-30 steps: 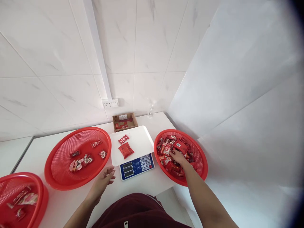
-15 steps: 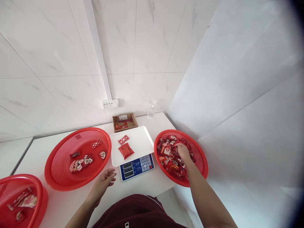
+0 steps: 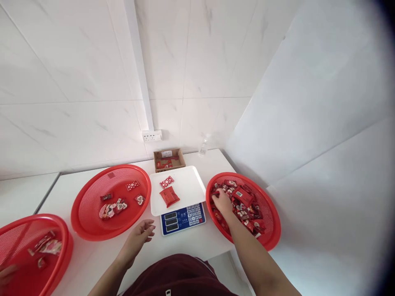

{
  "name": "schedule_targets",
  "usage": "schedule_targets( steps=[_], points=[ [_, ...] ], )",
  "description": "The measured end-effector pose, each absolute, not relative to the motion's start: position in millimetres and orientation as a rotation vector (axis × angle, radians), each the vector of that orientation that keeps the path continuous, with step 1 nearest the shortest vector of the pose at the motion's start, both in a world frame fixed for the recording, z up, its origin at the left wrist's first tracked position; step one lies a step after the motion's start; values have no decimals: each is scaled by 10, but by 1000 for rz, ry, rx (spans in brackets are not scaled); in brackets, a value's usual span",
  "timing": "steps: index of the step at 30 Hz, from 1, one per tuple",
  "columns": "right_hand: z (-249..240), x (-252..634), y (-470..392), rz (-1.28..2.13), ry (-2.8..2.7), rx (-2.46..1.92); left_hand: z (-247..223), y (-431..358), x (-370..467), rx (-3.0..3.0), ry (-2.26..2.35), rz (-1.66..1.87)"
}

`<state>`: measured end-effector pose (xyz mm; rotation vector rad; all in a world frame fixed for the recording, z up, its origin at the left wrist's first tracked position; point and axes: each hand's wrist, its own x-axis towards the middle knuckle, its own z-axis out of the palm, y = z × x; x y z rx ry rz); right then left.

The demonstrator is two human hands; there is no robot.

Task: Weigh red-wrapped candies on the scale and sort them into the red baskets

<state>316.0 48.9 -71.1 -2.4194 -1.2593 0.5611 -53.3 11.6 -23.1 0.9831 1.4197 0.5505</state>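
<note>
My right hand (image 3: 223,203) is inside the right red plastic basket (image 3: 274,213), near its left side. Its fingers are pinched at a small red-wrapped candy (image 3: 217,192), partly hidden by them. Many red-wrapped candies fill this basket, with a larger flat red packet (image 3: 243,196) on top. Over the table, between the middle basket and the scale, my left hand (image 3: 138,239) hangs with loosely bent fingers apart and nothing in it. A digital scale (image 3: 182,220) carries a white tray (image 3: 188,185), on which lie a dotted red candy (image 3: 167,182) and a flat red packet (image 3: 169,196).
Left of the scale, a red basket (image 3: 80,218) holds several candies. Another red basket (image 3: 63,263) stands at the far left, with another person's hand (image 3: 8,274) in it. A cardboard box (image 3: 169,160) and a clear bottle (image 3: 203,146) stand by the wall, below a socket (image 3: 152,135).
My right hand has moved left within the right basket, uncovering a large red packet. My left hand stays near the scale. Another person's hand has appeared at the far left. The view has shifted slightly.
</note>
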Motion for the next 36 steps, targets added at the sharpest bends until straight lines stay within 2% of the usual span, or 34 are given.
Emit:
schedule_targets(
  steps=[4, 10, 20, 28, 36],
  points=[
    [-530, 3110, 596, 535, -1071, -2123, -192, 97, -525, 974, 1408, 536],
    [-412, 2523, 974, 1005, -1362, -1868, -211, 100, -466, 999, 1353, 523],
    [-512, 2218, 1330, 972, -1455, -1905, -165, -51, -726, 982, 1437, 565],
    [-585, 2166, 1281, 885, -1487, -2081, -180, -86, -805, 947, 1454, 585],
    [-608, 2247, 1231, 888, -1341, -2054, -168, -48, -785, 959, 1438, 577]
  ],
)
